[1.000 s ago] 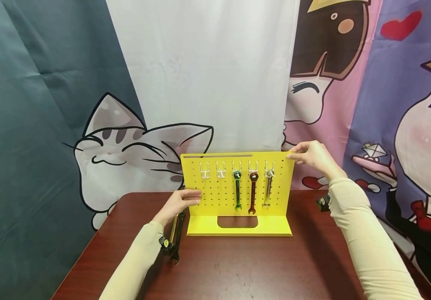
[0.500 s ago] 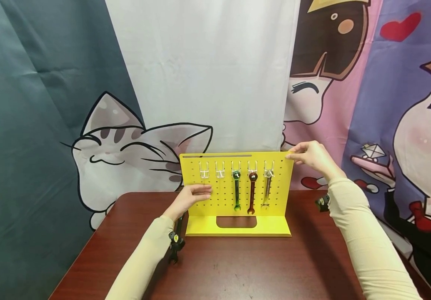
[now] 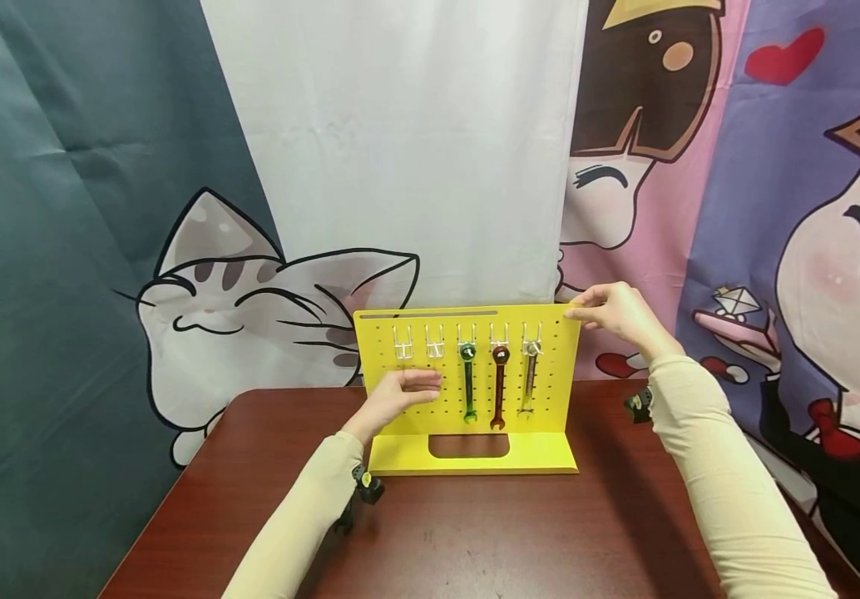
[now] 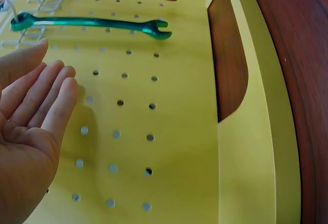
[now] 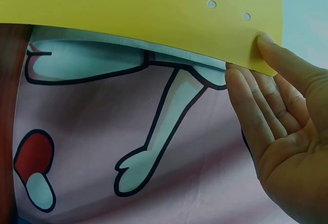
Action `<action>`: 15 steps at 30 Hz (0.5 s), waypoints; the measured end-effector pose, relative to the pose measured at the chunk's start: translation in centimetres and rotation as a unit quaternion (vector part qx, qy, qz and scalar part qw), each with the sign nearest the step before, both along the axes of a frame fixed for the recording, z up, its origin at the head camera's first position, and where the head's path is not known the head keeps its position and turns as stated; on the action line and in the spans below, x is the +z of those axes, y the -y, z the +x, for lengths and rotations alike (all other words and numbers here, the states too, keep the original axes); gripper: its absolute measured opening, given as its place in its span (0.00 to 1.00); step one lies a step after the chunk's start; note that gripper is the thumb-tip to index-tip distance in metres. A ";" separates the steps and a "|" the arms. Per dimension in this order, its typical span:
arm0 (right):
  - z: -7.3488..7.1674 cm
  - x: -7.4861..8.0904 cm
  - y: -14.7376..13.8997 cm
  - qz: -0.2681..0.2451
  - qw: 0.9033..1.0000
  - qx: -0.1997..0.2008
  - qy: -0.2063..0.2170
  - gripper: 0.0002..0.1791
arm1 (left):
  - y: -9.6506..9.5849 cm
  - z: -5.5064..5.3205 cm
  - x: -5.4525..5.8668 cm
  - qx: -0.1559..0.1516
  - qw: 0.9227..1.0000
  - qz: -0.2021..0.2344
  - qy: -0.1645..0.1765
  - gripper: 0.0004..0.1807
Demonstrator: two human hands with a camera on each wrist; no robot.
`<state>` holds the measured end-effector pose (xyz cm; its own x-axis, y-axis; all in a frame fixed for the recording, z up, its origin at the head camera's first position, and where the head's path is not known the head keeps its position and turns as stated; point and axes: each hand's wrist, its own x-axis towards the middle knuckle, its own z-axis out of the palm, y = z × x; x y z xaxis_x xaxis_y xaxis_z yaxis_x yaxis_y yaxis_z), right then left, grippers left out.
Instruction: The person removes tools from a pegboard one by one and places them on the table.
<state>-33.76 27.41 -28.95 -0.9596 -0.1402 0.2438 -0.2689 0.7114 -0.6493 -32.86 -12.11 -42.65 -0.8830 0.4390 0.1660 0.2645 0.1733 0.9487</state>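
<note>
A yellow pegboard stand [image 3: 542, 456] stands upright on the table, with a green wrench [image 3: 469, 388], a dark red wrench [image 3: 500, 389] and a silver wrench [image 3: 530, 384] hanging from its hooks. My right hand [image 3: 620, 316] pinches the board's upper right corner, thumb in front and fingers behind, as the right wrist view shows. In front of the board's left half is my left hand [image 3: 400, 399], fingers nearly straight and holding nothing. In the left wrist view its fingertips [image 4: 67, 88] point towards the green wrench [image 4: 97, 24], apart from it.
Two bare wire hooks [image 3: 403, 345] are on the board's left side. Part of a dark wrench [image 3: 343, 520] shows on the brown table [image 3: 490, 532], mostly hidden by my left wrist. A cartoon-printed curtain [image 3: 415, 150] hangs behind the table.
My left hand has moved right across the front of the board, from its left edge towards the green wrench. The right hand keeps its grip on the corner. The view has shifted slightly.
</note>
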 end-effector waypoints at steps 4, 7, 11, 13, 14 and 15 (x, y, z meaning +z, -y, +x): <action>0.0 0.0 0.1 0.001 1.000 -0.004 0.000 0.19 | -0.7 0.0 0.1 -0.017 1.000 -0.005 -0.001 0.23; 0.0 0.0 0.0 -0.001 1.000 -0.003 0.002 0.20 | -1.2 0.0 0.2 -0.022 1.000 -0.012 -0.006 0.23; 0.1 0.0 0.0 0.000 1.000 -0.003 0.002 0.20 | -1.8 -0.1 0.1 -0.031 0.999 -0.009 -0.010 0.23; 0.1 0.0 0.0 0.001 1.000 -0.002 0.002 0.20 | -2.1 -0.2 0.1 -0.036 0.999 -0.001 -0.009 0.23; 0.1 0.0 0.1 0.001 1.000 -0.002 0.002 0.20 | -2.2 -0.2 0.1 -0.038 0.999 0.003 -0.008 0.24; 0.1 0.0 0.1 0.001 1.000 -0.002 0.003 0.20 | -2.3 -0.2 0.1 -0.040 0.999 0.007 -0.007 0.24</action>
